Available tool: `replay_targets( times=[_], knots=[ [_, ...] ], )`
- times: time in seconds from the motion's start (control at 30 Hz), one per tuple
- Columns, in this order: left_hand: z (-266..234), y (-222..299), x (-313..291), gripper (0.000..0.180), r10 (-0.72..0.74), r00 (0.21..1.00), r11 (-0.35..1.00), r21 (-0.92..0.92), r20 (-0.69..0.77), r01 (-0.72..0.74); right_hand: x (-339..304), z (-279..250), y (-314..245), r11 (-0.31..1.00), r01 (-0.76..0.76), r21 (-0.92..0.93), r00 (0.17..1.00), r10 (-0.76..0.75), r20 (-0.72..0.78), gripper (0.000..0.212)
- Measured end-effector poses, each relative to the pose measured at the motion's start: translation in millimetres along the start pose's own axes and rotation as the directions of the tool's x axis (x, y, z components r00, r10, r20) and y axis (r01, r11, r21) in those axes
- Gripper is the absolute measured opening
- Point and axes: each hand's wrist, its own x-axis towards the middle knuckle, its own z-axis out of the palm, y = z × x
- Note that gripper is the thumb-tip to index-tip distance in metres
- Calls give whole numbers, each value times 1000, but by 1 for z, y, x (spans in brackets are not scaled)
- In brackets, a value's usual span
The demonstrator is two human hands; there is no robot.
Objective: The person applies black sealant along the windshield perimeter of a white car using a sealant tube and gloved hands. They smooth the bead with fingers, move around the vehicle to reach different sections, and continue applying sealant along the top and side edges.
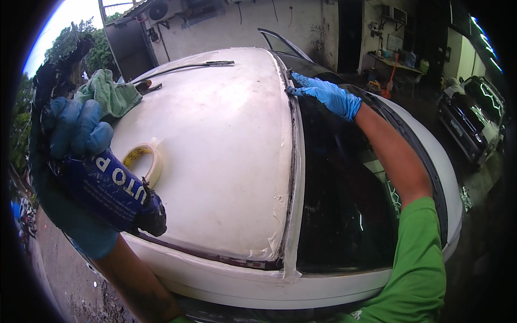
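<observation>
My left hand (78, 128), in a blue glove, is wrapped round a blue soft pack (110, 185) with white print. Black paste is smeared over its lower end. My right hand (328, 97), also gloved in blue, reaches to the far part of the black seam (294, 145) between the car's white roof (221, 145) and its dark windshield (344, 188). Its fingers are stretched out, and the tips, dark with paste, touch the seam. A roll of masking tape (155, 168) lies on the roof beside the pack. Pale tape strips (293, 237) run along the windshield edge.
On the roof's far left are a green cloth (110, 94) and a black wiper arm (188, 68). A car door (283, 44) stands ajar beyond. Farther off are a wall (242, 27), a cluttered workbench (396, 63) and a dark car (468, 118) at the right.
</observation>
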Motion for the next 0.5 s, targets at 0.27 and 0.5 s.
replay_targets(
  times=[0.27, 0.5],
  knots=[
    [0, 0, -1, 14, 3, 1000, 1000, 6, -22, -3, 0, -12, -21, 994, -22, -103, 997, 30, 77, 43],
    [0, 2, 0, 14, -3, 1000, 1000, 13, -9, 4, 7, -31, -52, 947, -284, 148, 947, 253, 196, 46]
  ],
)
